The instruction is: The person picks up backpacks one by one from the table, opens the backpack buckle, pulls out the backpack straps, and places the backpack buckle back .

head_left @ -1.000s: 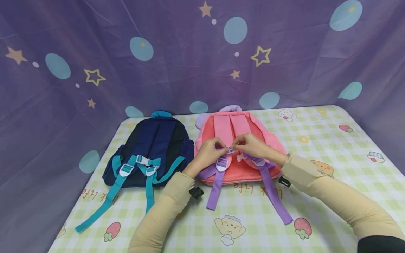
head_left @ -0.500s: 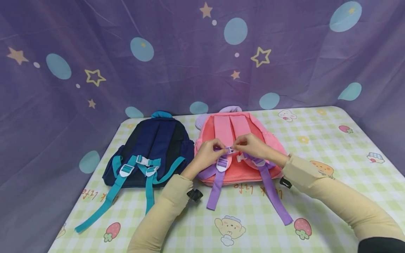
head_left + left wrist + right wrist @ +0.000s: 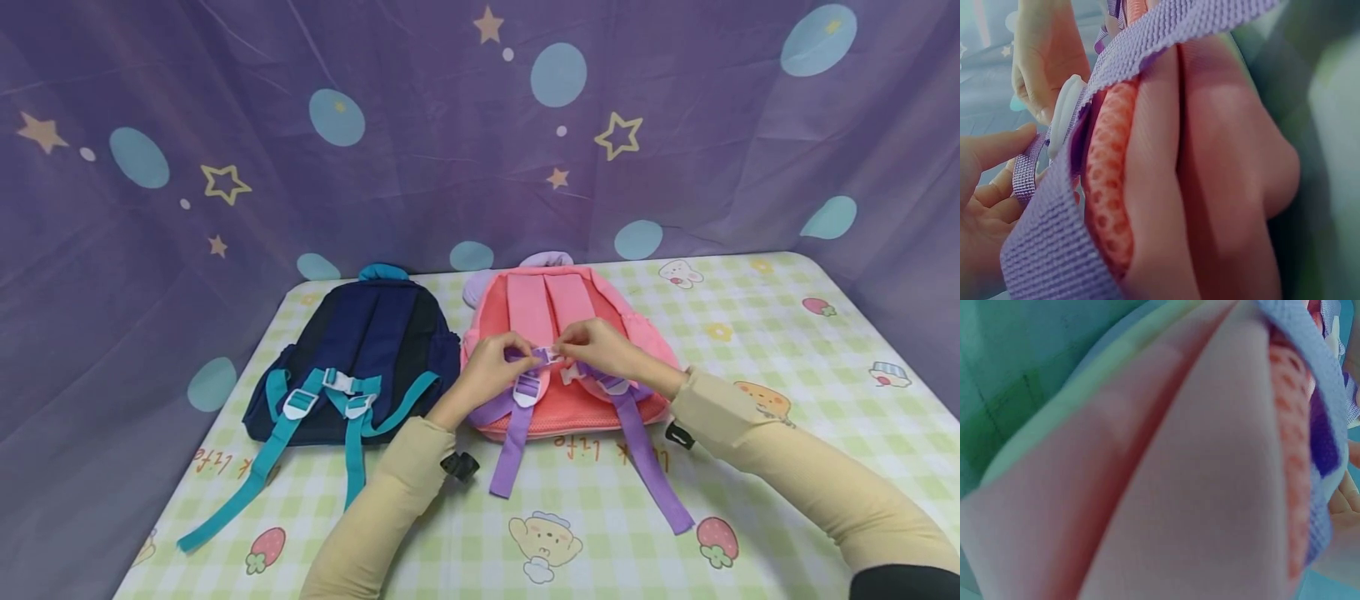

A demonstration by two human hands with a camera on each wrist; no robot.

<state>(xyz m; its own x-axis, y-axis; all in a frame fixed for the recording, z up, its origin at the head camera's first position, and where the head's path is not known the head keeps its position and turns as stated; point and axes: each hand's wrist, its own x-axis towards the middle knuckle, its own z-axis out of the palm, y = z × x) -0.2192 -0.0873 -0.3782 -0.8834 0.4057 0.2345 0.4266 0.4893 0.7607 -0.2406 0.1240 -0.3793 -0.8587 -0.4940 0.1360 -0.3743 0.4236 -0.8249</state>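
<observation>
A pink backpack (image 3: 532,296) lies with its shoulder-strap side up, purple straps hanging toward the front. Over its middle, my left hand (image 3: 491,367) pinches a short purple strap (image 3: 537,358) between thumb and fingers; in the left wrist view this strap (image 3: 1027,175) bends at the fingertips. A white buckle (image 3: 553,356) sits at the strap's end. My right hand (image 3: 600,346) pinches the buckle's right end, fingertips close to the left hand's. Just below them, a second white buckle piece (image 3: 572,373) lies apart. Backpack fabric (image 3: 1185,475) fills most of the right wrist view.
To the left lies a navy backpack (image 3: 360,325) with teal straps, its small white buckle (image 3: 339,382) joined. Both bags rest on a green checked tablecloth (image 3: 750,317) with cartoon prints. A purple curtain (image 3: 450,125) hangs behind. Black clips (image 3: 459,467) sit at the wrists.
The white buckle has shifted slightly right between the fingertips, and more purple webbing shows at the left hand. Both hands have otherwise barely moved; the bags lie as before.
</observation>
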